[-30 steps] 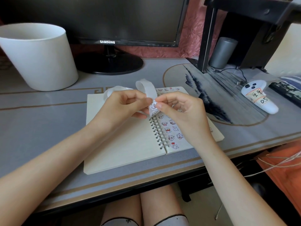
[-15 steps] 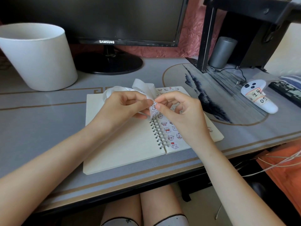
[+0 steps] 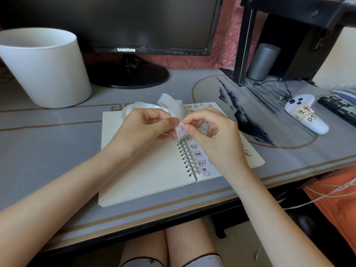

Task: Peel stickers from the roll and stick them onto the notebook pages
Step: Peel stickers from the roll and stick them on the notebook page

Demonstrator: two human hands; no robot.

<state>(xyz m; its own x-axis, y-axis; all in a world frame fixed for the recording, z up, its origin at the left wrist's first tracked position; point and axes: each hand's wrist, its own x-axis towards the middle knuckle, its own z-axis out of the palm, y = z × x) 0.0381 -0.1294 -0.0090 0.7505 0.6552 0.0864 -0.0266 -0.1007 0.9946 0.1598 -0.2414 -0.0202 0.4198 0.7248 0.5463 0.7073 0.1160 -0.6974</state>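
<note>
An open spiral notebook [image 3: 146, 174] lies flat on the desk; its left page is blank, its right page carries several small cartoon stickers. Above the spiral, my left hand [image 3: 142, 128] holds the white sticker strip [image 3: 173, 106], which loops up behind my fingers. My right hand [image 3: 210, 132] pinches a small sticker [image 3: 180, 128] on the strip between thumb and forefinger. Both hands meet just over the top of the binding. The rest of the roll is hidden behind my left hand.
A large white pot [image 3: 42, 68] stands at the back left. A black monitor [image 3: 123, 26] on its round stand sits behind the notebook. To the right are a black shelf frame [image 3: 244, 41], a grey cylinder [image 3: 263, 61] and a white controller [image 3: 306, 114].
The loop of strip above my hands has flattened and leaned left. My right thumb and forefinger have closed tighter on the sticker; both hands stay in the same place.
</note>
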